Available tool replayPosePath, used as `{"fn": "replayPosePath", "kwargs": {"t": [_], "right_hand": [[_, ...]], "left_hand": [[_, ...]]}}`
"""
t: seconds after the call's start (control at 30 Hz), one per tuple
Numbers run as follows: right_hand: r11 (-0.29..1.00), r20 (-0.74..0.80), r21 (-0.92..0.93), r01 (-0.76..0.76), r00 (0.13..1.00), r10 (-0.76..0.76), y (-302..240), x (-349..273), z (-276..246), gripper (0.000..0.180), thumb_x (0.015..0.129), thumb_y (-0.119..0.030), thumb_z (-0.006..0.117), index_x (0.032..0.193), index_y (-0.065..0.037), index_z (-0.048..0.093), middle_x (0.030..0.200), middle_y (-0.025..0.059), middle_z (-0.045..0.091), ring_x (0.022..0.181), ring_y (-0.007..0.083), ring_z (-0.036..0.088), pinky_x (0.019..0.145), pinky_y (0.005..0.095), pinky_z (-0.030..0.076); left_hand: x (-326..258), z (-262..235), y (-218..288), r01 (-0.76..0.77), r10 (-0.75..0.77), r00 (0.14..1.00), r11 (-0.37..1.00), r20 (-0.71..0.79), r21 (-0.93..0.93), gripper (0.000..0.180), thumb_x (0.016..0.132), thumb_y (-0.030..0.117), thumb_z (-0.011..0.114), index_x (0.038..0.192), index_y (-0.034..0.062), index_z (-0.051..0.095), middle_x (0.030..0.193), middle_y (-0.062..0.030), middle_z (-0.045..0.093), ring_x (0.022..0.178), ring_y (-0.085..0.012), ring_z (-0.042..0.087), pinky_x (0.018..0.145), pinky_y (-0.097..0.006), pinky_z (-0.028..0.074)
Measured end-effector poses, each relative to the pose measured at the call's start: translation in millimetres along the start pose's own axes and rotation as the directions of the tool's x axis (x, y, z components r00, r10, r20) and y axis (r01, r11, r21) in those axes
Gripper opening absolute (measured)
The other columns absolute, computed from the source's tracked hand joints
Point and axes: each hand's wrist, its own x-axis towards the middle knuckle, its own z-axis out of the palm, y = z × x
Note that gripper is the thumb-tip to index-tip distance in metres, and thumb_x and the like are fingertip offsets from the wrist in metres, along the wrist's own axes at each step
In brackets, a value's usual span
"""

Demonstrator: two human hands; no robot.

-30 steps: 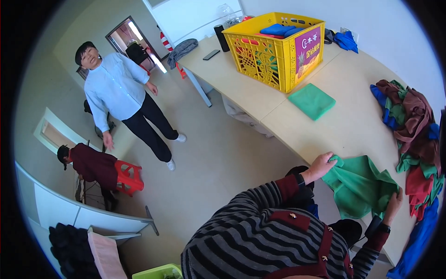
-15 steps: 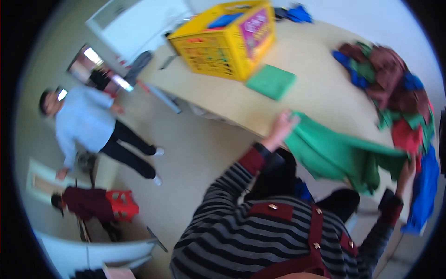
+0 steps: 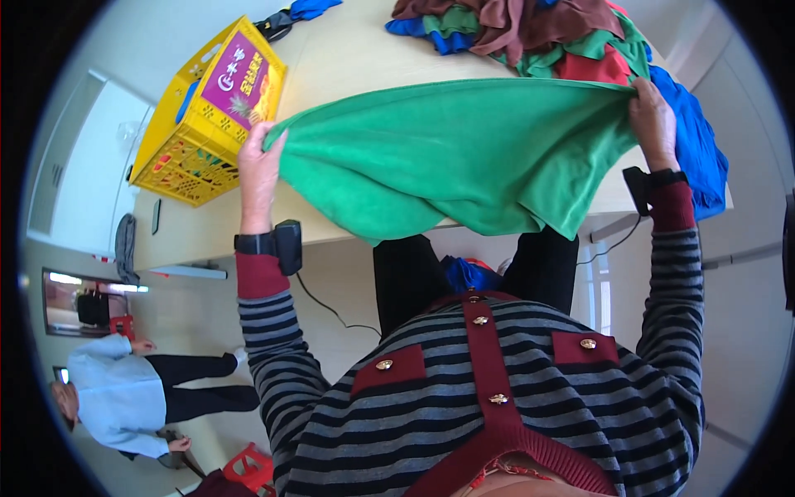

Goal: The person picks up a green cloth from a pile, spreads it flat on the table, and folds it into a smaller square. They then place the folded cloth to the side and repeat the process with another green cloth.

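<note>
A green cloth [image 3: 447, 149] is stretched wide between my two hands, over the near edge of the table. My left hand [image 3: 258, 170] pinches its left upper corner, close to the yellow crate [image 3: 186, 170]. At the opposite upper corner, my right hand [image 3: 654, 124] grips the fabric beside the blue cloth [image 3: 691, 141]. The top edge is drawn nearly taut, while the lower part sags in loose folds above my lap. Whatever lies on the tabletop behind the cloth is hidden.
Brown, green, red and blue cloths make a heap [image 3: 571, 29] at the table's far right. A flat dark object [image 3: 156, 215] lies near the table's left end. Another person [image 3: 124, 389] stands at the lower left, near a red stool [image 3: 248, 470]. Black cables hang from both wrist straps.
My view has swung to the right. The green cloth, earlier drooping and bunched, is now raised and spread wider, my hands still at its corners. The folded green cloth is no longer visible.
</note>
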Motion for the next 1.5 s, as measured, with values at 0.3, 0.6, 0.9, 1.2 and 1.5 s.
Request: {"fn": "replayPosePath", "kwargs": {"t": [0.3, 0.6, 0.9, 1.2, 1.5], "right_hand": [[0.951, -0.018, 0.281, -0.129, 0.990, 0.140, 21, -3, 29, 0.017, 0.087, -0.005, 0.058, 0.104, -0.006, 0.063, 0.094, 0.0209, 0.068, 0.090, 0.0376, 0.069, 0.075, 0.0414, 0.055], [0.767, 0.095, 0.615, -0.181, 0.983, 0.156, 46, -8, 13, 0.015, 0.096, -0.008, 0.060, 0.110, -0.004, 0.065, 0.086, -0.0005, 0.066, 0.080, 0.0084, 0.061, 0.074, 0.0247, 0.051], [0.308, 0.395, 0.861, -0.404, 0.914, 0.094, 42, -5, -26, 0.015, 0.102, -0.017, 0.061, 0.109, -0.005, 0.067, 0.089, -0.0041, 0.064, 0.082, 0.0034, 0.061, 0.078, 0.0204, 0.049], [-0.196, 0.364, 0.910, -0.365, 0.930, -0.043, 61, 9, -38, 0.026, 0.099, -0.027, 0.067, 0.112, -0.005, 0.065, 0.093, -0.0018, 0.068, 0.083, 0.0069, 0.065, 0.078, 0.0201, 0.051], [0.156, 0.694, 0.695, -0.702, 0.712, 0.108, 34, 27, 34, 0.025, 0.097, -0.029, 0.069, 0.108, -0.006, 0.067, 0.092, -0.0008, 0.069, 0.080, 0.0069, 0.067, 0.070, 0.0234, 0.055]], "left_hand": [[2, -25, 5, 0.131, -0.139, 0.988, 0.984, -0.068, -0.121, 0.023, 0.101, 0.012, 0.061, 0.118, -0.0029, 0.064, 0.107, -0.0017, 0.067, 0.096, -0.0071, 0.059, 0.086, -0.024, 0.046], [9, -51, 17, 0.053, -0.133, 0.974, 0.919, -0.182, -0.391, 0.033, 0.104, 0.027, 0.060, 0.119, -0.0011, 0.060, 0.112, -0.0106, 0.067, 0.105, -0.0170, 0.063, 0.092, -0.031, 0.049], [3, -82, 28, -0.028, -0.109, 0.940, 0.920, -0.324, -0.390, 0.039, 0.104, 0.028, 0.058, 0.129, -0.0016, 0.054, 0.123, -0.0136, 0.063, 0.110, -0.0182, 0.062, 0.095, -0.033, 0.050], [-15, -107, 32, -0.102, 0.145, 0.933, 0.984, -0.328, 0.145, 0.053, 0.104, 0.029, 0.055, 0.143, -0.0045, 0.045, 0.130, -0.0127, 0.061, 0.115, -0.0194, 0.060, 0.099, -0.031, 0.049], [49, -53, -50, 0.401, -0.395, 0.899, 0.565, 0.191, -0.721, 0.033, 0.105, 0.026, 0.056, 0.122, -0.0011, 0.062, 0.114, -0.0092, 0.069, 0.099, -0.0164, 0.066, 0.090, -0.031, 0.054]]}}
